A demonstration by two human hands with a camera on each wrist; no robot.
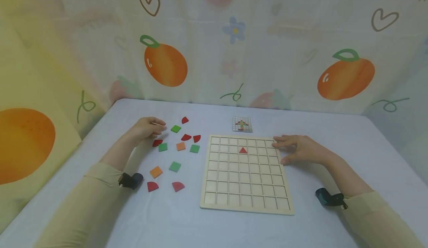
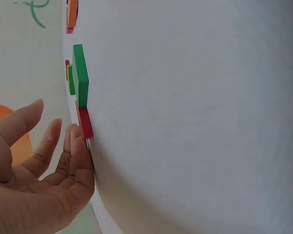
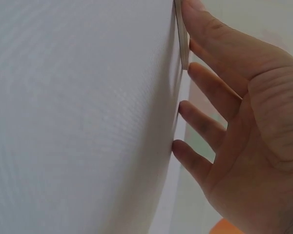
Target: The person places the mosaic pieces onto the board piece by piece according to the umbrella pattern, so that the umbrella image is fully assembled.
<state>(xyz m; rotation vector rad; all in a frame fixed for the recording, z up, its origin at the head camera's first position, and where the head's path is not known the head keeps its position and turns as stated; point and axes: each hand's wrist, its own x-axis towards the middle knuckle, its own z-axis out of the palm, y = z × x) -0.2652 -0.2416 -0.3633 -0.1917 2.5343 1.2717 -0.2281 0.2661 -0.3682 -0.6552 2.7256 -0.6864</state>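
My left hand (image 1: 146,128) is beside the loose pieces left of the board, its thumb and fingers apart with nothing between them. Close to its fingers lie a red quarter-round piece (image 2: 85,124) and a green square tile (image 2: 80,75). A wooden grid board (image 1: 214,202) lies flat in the middle of the table. One red triangle (image 1: 243,150) sits in a cell of its second row. At the board's upper right edge, my right hand (image 1: 302,149) rests with its thumb and fingertips spread. The right wrist view shows its thumb at the board's edge (image 3: 182,41).
Several red quarter-rounds (image 1: 178,186), green squares (image 1: 175,166) and orange squares (image 1: 156,172) are scattered left of the board. Behind the board lies a small pattern card (image 1: 242,124) with a coloured figure on a grid. A printed curtain (image 1: 267,54) hangs at the table's back edge.
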